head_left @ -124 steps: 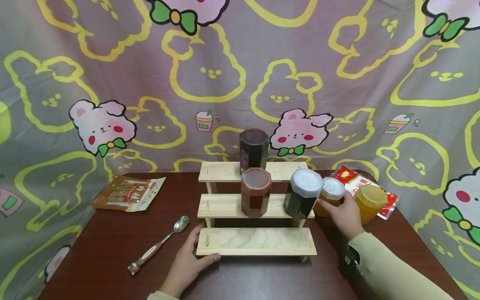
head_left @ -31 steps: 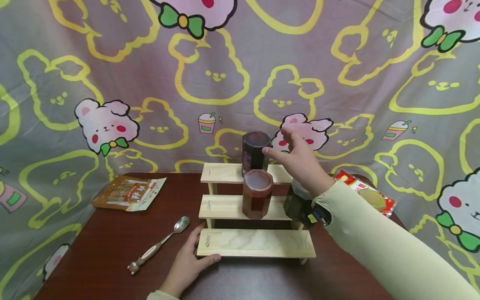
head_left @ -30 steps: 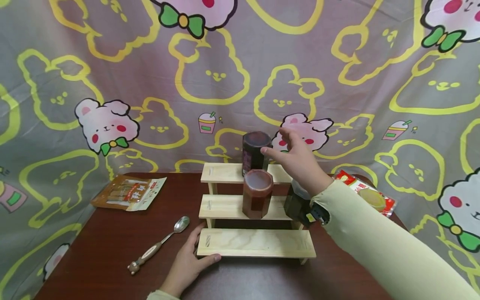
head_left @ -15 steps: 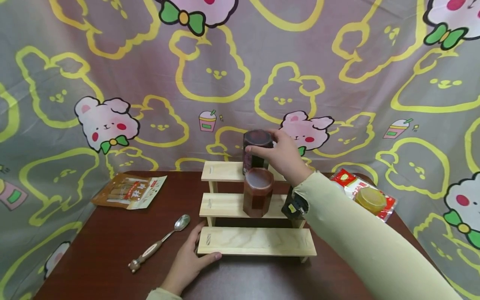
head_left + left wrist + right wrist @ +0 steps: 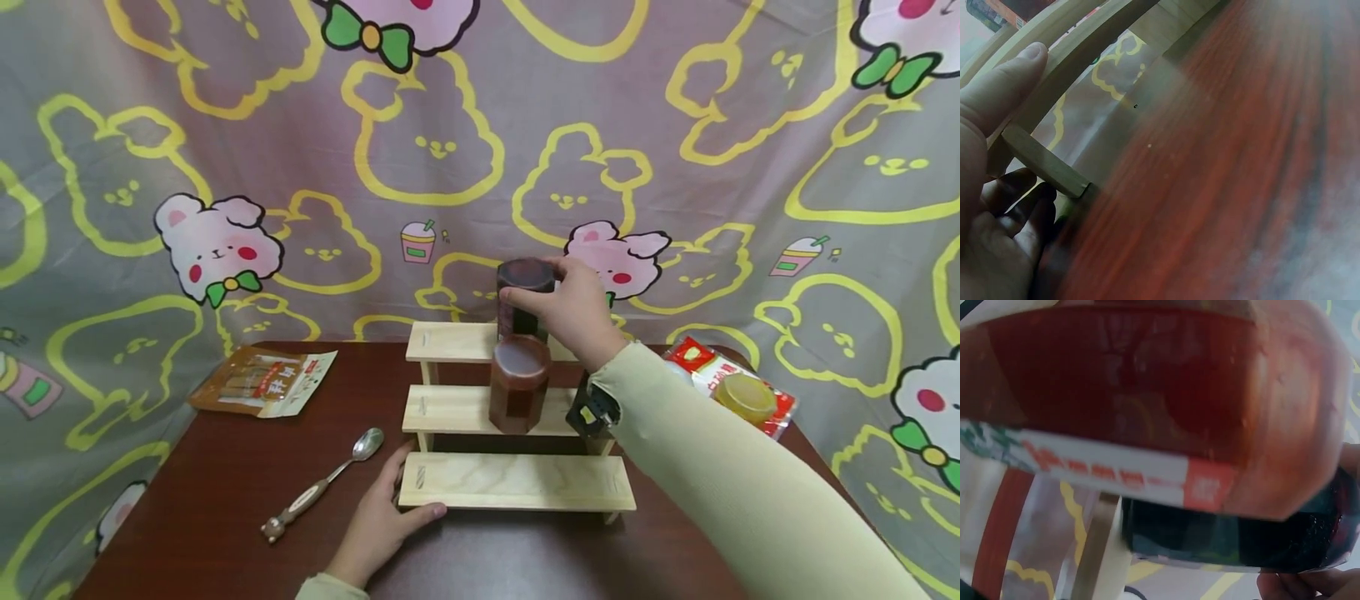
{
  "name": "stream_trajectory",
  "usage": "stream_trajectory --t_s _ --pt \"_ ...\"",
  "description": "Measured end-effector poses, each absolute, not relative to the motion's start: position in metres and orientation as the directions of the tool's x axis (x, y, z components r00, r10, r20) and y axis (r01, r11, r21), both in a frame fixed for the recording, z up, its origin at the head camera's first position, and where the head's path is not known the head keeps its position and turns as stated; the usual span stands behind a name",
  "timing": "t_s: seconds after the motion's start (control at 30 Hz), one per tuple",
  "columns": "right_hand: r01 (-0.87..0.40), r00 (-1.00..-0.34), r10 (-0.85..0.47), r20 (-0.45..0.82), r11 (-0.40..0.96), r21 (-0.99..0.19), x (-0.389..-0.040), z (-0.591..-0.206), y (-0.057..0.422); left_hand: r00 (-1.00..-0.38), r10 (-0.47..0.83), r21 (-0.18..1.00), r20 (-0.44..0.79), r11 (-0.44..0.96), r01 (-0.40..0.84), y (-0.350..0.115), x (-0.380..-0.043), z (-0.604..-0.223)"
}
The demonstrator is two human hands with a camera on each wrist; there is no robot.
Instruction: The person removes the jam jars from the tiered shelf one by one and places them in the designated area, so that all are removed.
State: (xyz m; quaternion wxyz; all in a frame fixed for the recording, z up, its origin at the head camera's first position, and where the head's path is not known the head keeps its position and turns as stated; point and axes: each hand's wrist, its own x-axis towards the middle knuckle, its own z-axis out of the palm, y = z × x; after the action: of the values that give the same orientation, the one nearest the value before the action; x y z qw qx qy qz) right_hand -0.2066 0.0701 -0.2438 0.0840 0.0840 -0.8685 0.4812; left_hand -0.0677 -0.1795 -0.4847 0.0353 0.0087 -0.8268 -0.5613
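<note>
A three-step wooden display rack (image 5: pixel 517 482) stands mid-table. My left hand (image 5: pixel 381 518) grips the left end of its lowest step; in the left wrist view the thumb (image 5: pixel 1013 78) lies over the board and the fingers are below by the leg. On the top step, my right hand (image 5: pixel 583 310) holds a dark, octagonal-lidded jar (image 5: pixel 517 318) between thumb and fingers. A reddish-brown jar (image 5: pixel 517 400) stands on the middle step in front; in the right wrist view this labelled jar (image 5: pixel 1122 381) covers much of the dark jar (image 5: pixel 1229 534).
Left on the table lie a brown food packet (image 5: pixel 258 383) and a spoon with a bear-shaped handle end (image 5: pixel 322 483). At right, a yellow-lidded jar (image 5: pixel 745 398) stands before a red and white packet (image 5: pixel 693 357). My right forearm hides most of that side. A printed curtain (image 5: pixel 450 125) hangs behind.
My right hand has left the amber jar at the right, reached over the rack and taken hold of the dark jar, which has shifted slightly right. My left hand stays on the rack.
</note>
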Motion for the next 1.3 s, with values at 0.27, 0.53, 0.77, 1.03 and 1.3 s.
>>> stream_trajectory --t_s 0.27,0.53,0.77,1.03,1.3 --pt "-0.231 -0.966 -0.019 0.257 0.507 -0.830 -0.208 -0.243 0.093 -0.997 -0.055 0.920 0.056 0.390 0.030 -0.179 -0.068 -0.485" --pt "-0.225 -0.962 0.036 0.271 0.464 -0.857 -0.208 -0.234 0.109 -0.996 -0.064 0.923 0.064 0.383 0.034 -0.181 -0.068 -0.484" --pt "-0.172 -0.973 0.066 0.223 0.437 -0.883 -0.202 -0.221 0.127 -0.996 -0.056 0.925 0.065 0.378 0.039 -0.179 -0.068 -0.484" --pt "-0.149 -0.966 0.122 0.226 0.448 -0.882 -0.199 -0.217 0.151 -0.997 -0.055 0.927 0.052 0.373 0.027 -0.179 -0.068 -0.482" --pt "-0.130 -0.961 0.156 0.229 0.476 -0.870 -0.195 -0.216 0.167 -0.997 -0.062 0.925 0.053 0.379 0.026 -0.178 -0.068 -0.485"
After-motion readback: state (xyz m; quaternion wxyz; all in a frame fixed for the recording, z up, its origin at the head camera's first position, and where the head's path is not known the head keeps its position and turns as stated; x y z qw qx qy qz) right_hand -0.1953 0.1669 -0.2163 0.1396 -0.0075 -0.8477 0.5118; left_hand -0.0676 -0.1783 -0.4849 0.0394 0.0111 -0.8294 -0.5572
